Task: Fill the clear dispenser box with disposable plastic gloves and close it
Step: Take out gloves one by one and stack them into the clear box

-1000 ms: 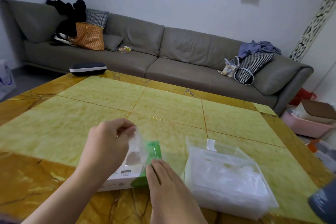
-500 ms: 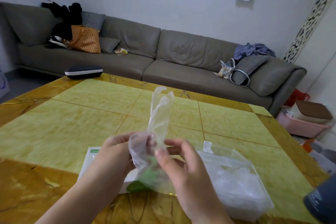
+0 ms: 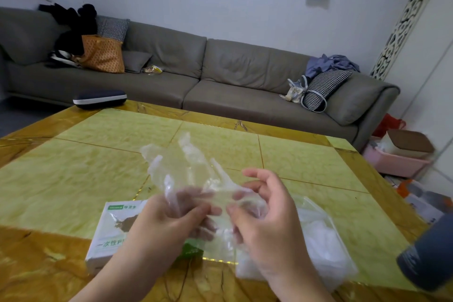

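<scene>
— What's she got hold of there?

— A clear plastic glove (image 3: 193, 179), held up above the worktop (image 3: 73, 179). Both hands are on it. The left hand (image 3: 166, 225) has its fingers curled round the cuff end, pinching it, and the right hand (image 3: 267, 223) pinches the other side of the cuff between thumb and forefinger, its remaining fingers loosely bent.

— And the glove itself?

— Spread between the two hands, its finger parts pointing up and away toward the sofa (image 3: 220, 76).

— Where's the dispenser box?

— The clear dispenser box (image 3: 326, 252) sits on the worktop under and just beyond the right hand, near the front edge, with white crumpled plastic showing inside. Whether its lid is up I cannot tell from here.

— That white carton?

— The glove carton (image 3: 110, 233), white with a green end, lies on the worktop beneath the left hand. A dark case (image 3: 99, 102) rests at the far corner, and a dark cylinder (image 3: 431, 252) stands at the right edge.
</scene>
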### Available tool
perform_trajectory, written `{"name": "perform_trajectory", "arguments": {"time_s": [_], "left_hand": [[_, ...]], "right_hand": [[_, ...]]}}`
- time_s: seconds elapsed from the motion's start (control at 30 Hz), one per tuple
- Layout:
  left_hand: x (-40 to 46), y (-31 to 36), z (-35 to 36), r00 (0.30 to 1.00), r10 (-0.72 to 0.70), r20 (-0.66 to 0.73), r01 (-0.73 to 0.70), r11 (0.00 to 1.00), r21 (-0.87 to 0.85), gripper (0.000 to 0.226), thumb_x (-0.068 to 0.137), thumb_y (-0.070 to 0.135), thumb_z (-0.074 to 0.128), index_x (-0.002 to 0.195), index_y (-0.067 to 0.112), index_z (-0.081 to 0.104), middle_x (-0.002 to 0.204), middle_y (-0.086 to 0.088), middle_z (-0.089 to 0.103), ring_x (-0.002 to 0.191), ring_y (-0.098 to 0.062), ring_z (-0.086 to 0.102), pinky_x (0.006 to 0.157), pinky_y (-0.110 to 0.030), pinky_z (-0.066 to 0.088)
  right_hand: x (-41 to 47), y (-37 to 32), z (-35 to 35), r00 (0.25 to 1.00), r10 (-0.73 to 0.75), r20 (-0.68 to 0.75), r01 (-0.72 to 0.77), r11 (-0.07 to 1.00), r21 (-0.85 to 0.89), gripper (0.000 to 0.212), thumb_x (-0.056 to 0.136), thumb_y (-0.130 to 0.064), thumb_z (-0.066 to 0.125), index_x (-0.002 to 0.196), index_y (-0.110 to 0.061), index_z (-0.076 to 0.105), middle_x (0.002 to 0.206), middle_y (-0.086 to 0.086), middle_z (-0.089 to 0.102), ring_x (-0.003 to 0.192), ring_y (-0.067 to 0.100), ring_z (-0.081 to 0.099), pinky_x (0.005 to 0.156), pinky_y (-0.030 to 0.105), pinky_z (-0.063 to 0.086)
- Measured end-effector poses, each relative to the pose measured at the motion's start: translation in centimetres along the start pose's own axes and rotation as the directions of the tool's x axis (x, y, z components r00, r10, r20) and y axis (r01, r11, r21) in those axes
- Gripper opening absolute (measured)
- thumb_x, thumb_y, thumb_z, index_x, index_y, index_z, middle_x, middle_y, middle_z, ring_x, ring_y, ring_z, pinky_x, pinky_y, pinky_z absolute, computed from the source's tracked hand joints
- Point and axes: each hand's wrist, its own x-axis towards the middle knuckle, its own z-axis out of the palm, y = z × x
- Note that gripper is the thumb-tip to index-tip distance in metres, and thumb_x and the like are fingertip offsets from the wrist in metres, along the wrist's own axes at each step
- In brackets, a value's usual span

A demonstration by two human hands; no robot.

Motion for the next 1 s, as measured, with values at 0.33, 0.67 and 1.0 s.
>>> {"name": "perform_trajectory", "arguments": {"time_s": [0.33, 0.67, 1.0], "left_hand": [[0.1, 0.5, -0.5, 0.995, -0.038, 0.096, 0.04, 0.999, -0.011, 0.019, 0.095, -0.003, 0.061, 0.112, -0.003, 0.07, 0.093, -0.026, 0.076, 0.069, -0.031, 0.071, 0.063, -0.036, 0.062], [0.4, 0.7, -1.0, 0.998, -0.021, 0.058, 0.017, 0.998, 0.062, 0.02, 0.096, -0.008, 0.058, 0.097, -0.001, 0.077, 0.082, -0.023, 0.075, 0.059, -0.024, 0.066, 0.057, -0.025, 0.058], [0.1, 0.7, -0.5, 0.99, -0.083, 0.111, 0.08, 0.996, 0.03, 0.028, 0.077, 0.02, 0.087, 0.1, 0.007, 0.078, 0.089, -0.025, 0.074, 0.068, -0.028, 0.068, 0.058, -0.026, 0.057]], "right_hand": [[1.6, -0.2, -2.5, 0.993, 0.121, 0.002, -0.118, 0.962, 0.246, 0.018, 0.088, 0.01, 0.074, 0.103, 0.0, 0.07, 0.085, 0.013, 0.073, 0.055, 0.024, 0.058, 0.047, 0.034, 0.044], [2.3, 0.0, -4.3, 0.983, 0.178, -0.033, -0.156, 0.924, 0.348, 0.014, 0.088, 0.008, 0.07, 0.086, -0.006, 0.07, 0.073, 0.016, 0.057, 0.062, 0.026, 0.051, 0.057, 0.033, 0.044], [1.8, -0.2, -3.6, 0.979, 0.177, 0.103, -0.198, 0.948, 0.25, 0.016, 0.092, 0.007, 0.069, 0.081, -0.005, 0.065, 0.073, 0.016, 0.057, 0.061, 0.029, 0.057, 0.06, 0.037, 0.053]]}}
